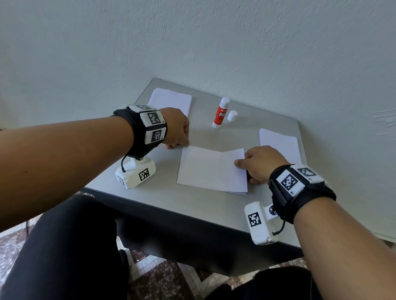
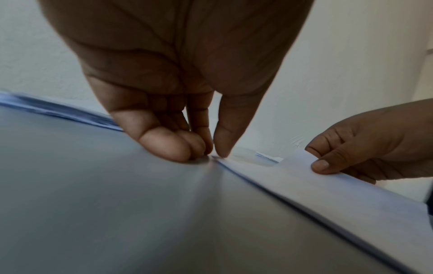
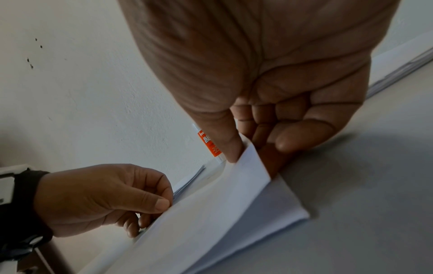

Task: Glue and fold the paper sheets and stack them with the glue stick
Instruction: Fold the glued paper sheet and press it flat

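A white paper sheet (image 1: 212,169) lies half-folded in the middle of the grey table (image 1: 186,204), its upper flap raised a little at the far edge. My left hand (image 1: 180,145) pinches the sheet's far left corner between thumb and curled fingers (image 2: 214,154). My right hand (image 1: 239,163) pinches the far right corner of the upper flap (image 3: 248,153), thumb on top. The orange-and-white glue stick (image 1: 221,114) stands upright behind the sheet, also in the right wrist view (image 3: 208,144). Its white cap (image 1: 232,116) stands beside it.
A stack of white paper (image 1: 170,100) lies at the table's back left corner and another stack (image 1: 278,142) at the right edge. A pale wall (image 1: 203,40) rises right behind the table. My knees sit under the front edge.
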